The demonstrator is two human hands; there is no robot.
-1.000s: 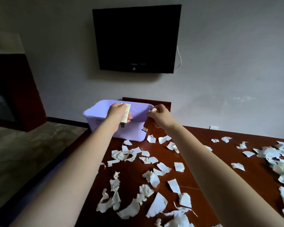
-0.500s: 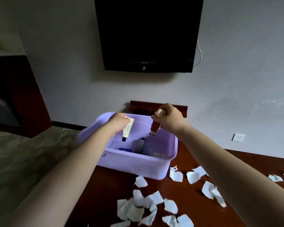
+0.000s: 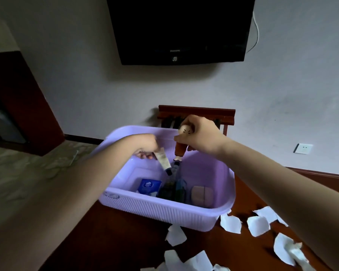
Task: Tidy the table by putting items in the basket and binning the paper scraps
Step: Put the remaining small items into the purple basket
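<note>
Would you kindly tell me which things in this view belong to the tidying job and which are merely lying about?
Belonging to the job:
purple basket
white tube, held by the left hand
figurine, held by the right hand
paper scraps on the table

Merely there:
television
chair
wall socket

I see the left hand [image 3: 145, 145] holding a small white tube [image 3: 162, 158], cap down, over the lilac basket [image 3: 164, 210]. The right hand [image 3: 200, 135] grips a small figurine [image 3: 180, 151] above it. Inside lie a blue tissue pack [image 3: 148, 186], a dark bottle [image 3: 172, 186] and a beige case [image 3: 202, 194]. Paper scraps [image 3: 230, 222] lie on the table [image 3: 110, 241].
</note>
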